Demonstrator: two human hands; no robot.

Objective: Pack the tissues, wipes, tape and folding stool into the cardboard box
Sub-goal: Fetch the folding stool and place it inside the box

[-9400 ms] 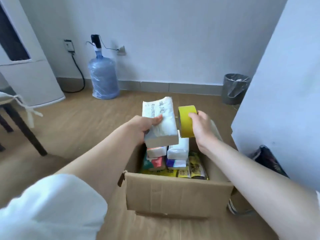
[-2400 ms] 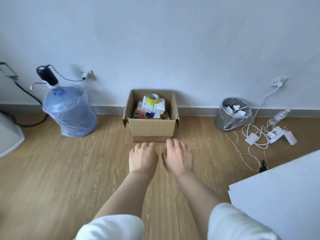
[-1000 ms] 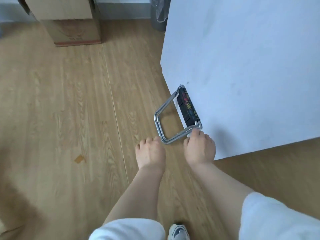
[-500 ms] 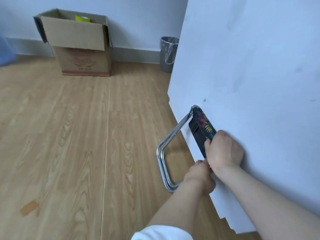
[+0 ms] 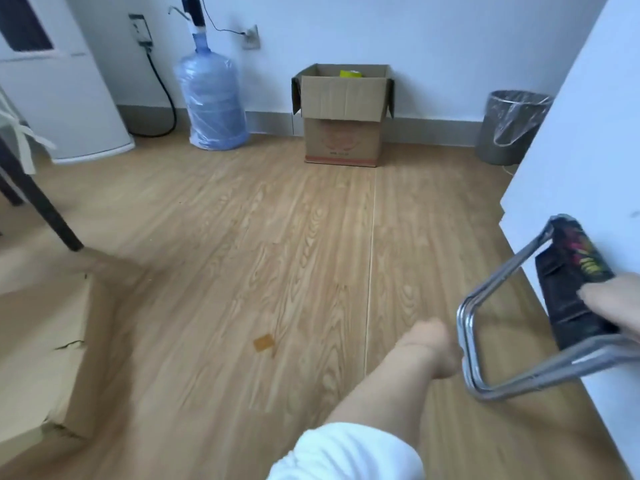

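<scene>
The folding stool point(image 5: 561, 292), folded flat with a silver tube frame and dark patterned fabric, hangs off the floor at the lower right. My right hand point(image 5: 613, 306) grips its fabric seat at the frame's right edge. My left hand point(image 5: 433, 351) is closed on the bent end of the metal frame. The open cardboard box point(image 5: 343, 112) stands against the far wall across the wooden floor. A yellow roll of tape point(image 5: 350, 74) shows above its rim. The tissues and wipes are hidden inside it.
A blue water jug point(image 5: 213, 98) stands left of the box, a grey bin point(image 5: 509, 126) to its right. A white panel point(image 5: 588, 150) fills the right side. A white cabinet point(image 5: 62, 91) and a dark chair leg point(image 5: 38, 202) are at left. Flat cardboard point(image 5: 41, 358) lies lower left.
The stool has been lifted away from the white panel and off the floor, both hands holding it. My view has turned toward the box at the far wall.
</scene>
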